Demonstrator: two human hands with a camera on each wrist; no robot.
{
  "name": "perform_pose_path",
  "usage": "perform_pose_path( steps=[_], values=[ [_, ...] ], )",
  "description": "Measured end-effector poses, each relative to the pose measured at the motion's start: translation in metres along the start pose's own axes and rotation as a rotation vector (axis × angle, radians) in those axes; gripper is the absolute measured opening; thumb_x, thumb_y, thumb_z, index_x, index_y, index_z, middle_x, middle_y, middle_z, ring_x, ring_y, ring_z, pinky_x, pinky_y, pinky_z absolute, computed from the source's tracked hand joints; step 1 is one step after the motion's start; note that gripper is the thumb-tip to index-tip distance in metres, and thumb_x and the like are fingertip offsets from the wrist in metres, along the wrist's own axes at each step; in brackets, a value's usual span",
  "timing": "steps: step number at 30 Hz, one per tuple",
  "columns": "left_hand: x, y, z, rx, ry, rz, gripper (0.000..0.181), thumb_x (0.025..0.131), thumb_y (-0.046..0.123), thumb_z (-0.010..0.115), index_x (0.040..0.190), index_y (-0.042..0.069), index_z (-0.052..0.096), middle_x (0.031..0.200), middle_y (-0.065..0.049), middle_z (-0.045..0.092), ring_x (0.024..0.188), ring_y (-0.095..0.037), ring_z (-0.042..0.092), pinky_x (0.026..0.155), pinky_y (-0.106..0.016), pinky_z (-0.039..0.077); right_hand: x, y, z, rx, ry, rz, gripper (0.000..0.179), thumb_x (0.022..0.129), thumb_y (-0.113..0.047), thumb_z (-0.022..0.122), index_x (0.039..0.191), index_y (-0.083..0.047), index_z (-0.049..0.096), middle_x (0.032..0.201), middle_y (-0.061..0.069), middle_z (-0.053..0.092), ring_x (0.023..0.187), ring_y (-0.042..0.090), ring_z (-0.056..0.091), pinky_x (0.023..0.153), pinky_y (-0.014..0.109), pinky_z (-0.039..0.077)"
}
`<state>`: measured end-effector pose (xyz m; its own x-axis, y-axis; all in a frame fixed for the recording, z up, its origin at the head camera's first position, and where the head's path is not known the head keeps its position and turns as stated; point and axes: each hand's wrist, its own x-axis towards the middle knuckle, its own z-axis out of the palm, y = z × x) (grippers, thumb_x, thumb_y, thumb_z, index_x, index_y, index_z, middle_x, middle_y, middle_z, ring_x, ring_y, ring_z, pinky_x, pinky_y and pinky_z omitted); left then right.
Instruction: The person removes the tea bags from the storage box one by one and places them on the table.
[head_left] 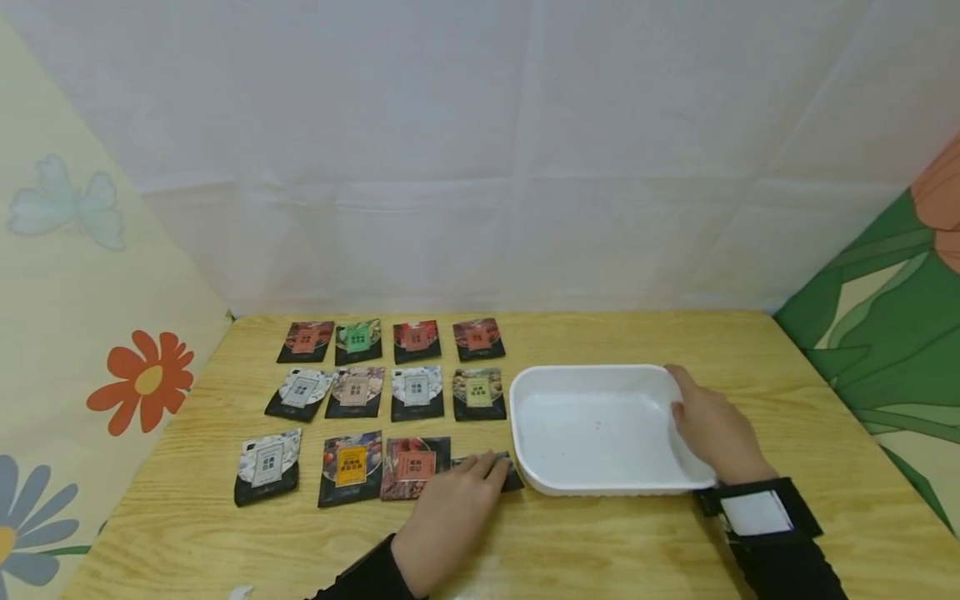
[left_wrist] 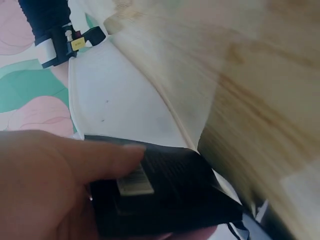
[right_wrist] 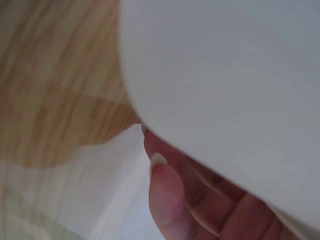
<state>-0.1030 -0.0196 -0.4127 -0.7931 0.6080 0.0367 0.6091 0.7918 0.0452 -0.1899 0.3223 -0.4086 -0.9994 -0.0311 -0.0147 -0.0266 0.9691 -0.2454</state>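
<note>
My left hand (head_left: 453, 517) pinches a dark foil packet (left_wrist: 175, 185) just left of the white tray. In the left wrist view the thumb lies over the packet's black back, beside a pale barcode label, with fingers beneath. On the tray's right side, my right hand (head_left: 716, 429) grips the rim of the white plastic tray (head_left: 600, 485). The right wrist view shows the curled fingers (right_wrist: 167, 192) against the tray's edge. Nothing lies inside the tray. Immediately left of the pinched packet is a red-labelled packet (head_left: 415, 467), its lower right corner close to the left hand.
Several packets lie in three rows on the wooden table (head_left: 600, 542), among them an orange-labelled packet (head_left: 350, 467), a white one (head_left: 268, 467) and a green-labelled one (head_left: 358, 340). A white cloth (head_left: 480, 167) hangs behind. A small white scrap (head_left: 241, 592) sits at the front edge.
</note>
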Motion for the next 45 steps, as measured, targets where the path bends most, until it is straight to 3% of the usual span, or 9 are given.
perform_pose_path(
  steps=[7, 16, 23, 31, 34, 39, 45],
  values=[
    [-0.002, 0.000, 0.006, -0.017, -0.059, 0.010, 0.045, 0.094, 0.012, 0.057, 0.139, 0.017, 0.054, 0.140, -0.008, 0.051, 0.124, -0.023, 0.055, 0.076, -0.030, 0.053, 0.001, 0.000, -0.001, 0.005, -0.009, 0.006, 0.057, 0.096, -0.007, 0.049, 0.146, 0.003, 0.025, 0.069, 0.010, 0.056, 0.057, 0.019, 0.049, 0.049, 0.031, 0.036],
    [-0.001, -0.004, 0.009, -0.059, -0.123, 0.034, 0.048, 0.097, 0.029, 0.055, 0.144, 0.021, 0.048, 0.146, -0.005, 0.046, 0.131, -0.024, 0.048, 0.088, -0.032, 0.050, 0.001, 0.001, -0.002, 0.000, -0.026, 0.005, 0.057, 0.096, -0.007, 0.050, 0.147, 0.003, 0.026, 0.073, 0.013, 0.058, 0.060, 0.019, 0.050, 0.051, 0.031, 0.037],
    [-0.001, -0.007, 0.008, -0.129, -0.181, 0.028, 0.055, 0.093, 0.043, 0.057, 0.144, 0.022, 0.048, 0.149, -0.005, 0.043, 0.135, -0.025, 0.044, 0.097, -0.035, 0.044, 0.002, 0.007, -0.005, -0.013, -0.025, -0.006, 0.057, 0.096, -0.007, 0.051, 0.146, 0.004, 0.026, 0.085, 0.022, 0.061, 0.063, 0.020, 0.050, 0.052, 0.031, 0.038],
    [-0.002, -0.007, 0.008, -0.136, -0.178, 0.055, 0.056, 0.094, 0.044, 0.056, 0.145, 0.021, 0.047, 0.150, -0.006, 0.041, 0.135, -0.026, 0.043, 0.098, -0.036, 0.043, 0.000, 0.015, -0.006, 0.001, -0.018, -0.031, 0.055, 0.097, -0.009, 0.049, 0.145, 0.006, 0.027, 0.104, 0.034, 0.059, 0.072, 0.024, 0.058, 0.062, 0.042, 0.047],
    [-0.003, -0.007, 0.008, -0.131, -0.166, 0.063, 0.056, 0.094, 0.043, 0.056, 0.144, 0.020, 0.048, 0.149, -0.007, 0.042, 0.135, -0.026, 0.044, 0.100, -0.036, 0.042, 0.000, 0.016, -0.006, 0.024, -0.035, -0.031, 0.056, 0.101, -0.021, 0.044, 0.146, 0.005, 0.025, 0.117, 0.037, 0.054, 0.087, 0.038, 0.063, 0.072, 0.051, 0.048],
    [-0.005, -0.009, 0.008, -0.167, -0.165, 0.062, 0.056, 0.094, 0.043, 0.056, 0.144, 0.021, 0.048, 0.150, -0.006, 0.041, 0.136, -0.025, 0.043, 0.103, -0.037, 0.039, 0.002, 0.018, -0.006, 0.096, -0.082, -0.044, 0.074, 0.101, -0.050, 0.028, 0.150, 0.005, 0.018, 0.134, 0.041, 0.040, 0.114, 0.055, 0.049, 0.084, 0.062, 0.041],
    [-0.008, -0.010, 0.005, -0.208, -0.143, 0.075, 0.055, 0.095, 0.045, 0.053, 0.144, 0.022, 0.047, 0.150, -0.005, 0.040, 0.136, -0.025, 0.043, 0.102, -0.039, 0.040, 0.004, 0.024, -0.011, 0.163, -0.118, -0.059, 0.085, 0.099, -0.055, 0.030, 0.151, 0.008, 0.006, 0.140, 0.044, 0.028, 0.123, 0.060, 0.036, 0.092, 0.065, 0.033]
  ],
)
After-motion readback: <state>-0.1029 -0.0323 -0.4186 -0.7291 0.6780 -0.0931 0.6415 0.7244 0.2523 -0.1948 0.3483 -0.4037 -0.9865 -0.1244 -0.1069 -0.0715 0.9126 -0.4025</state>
